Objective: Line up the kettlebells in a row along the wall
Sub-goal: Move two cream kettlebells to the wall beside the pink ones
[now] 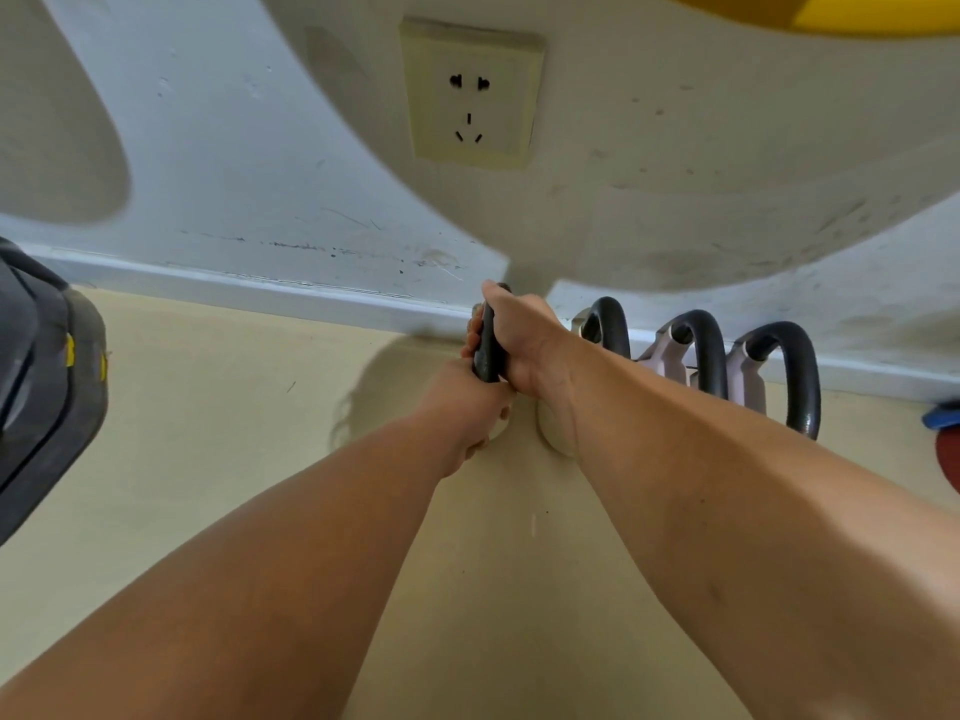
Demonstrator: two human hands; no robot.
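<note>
Both hands, left (467, 402) and right (524, 340), grip the kettlebell (556, 433); seemingly just grounded, next releasing beside the row (696, 356).

Beige wall socket (471, 93) on scuffed white wall (249, 148), pale skirting board (260, 291), beige floor (208, 407) — dark bag (36, 387) at left.

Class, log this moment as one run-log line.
hands: left hand and right hand grip kettlebell handle | row: three kettlebells at wall
</note>
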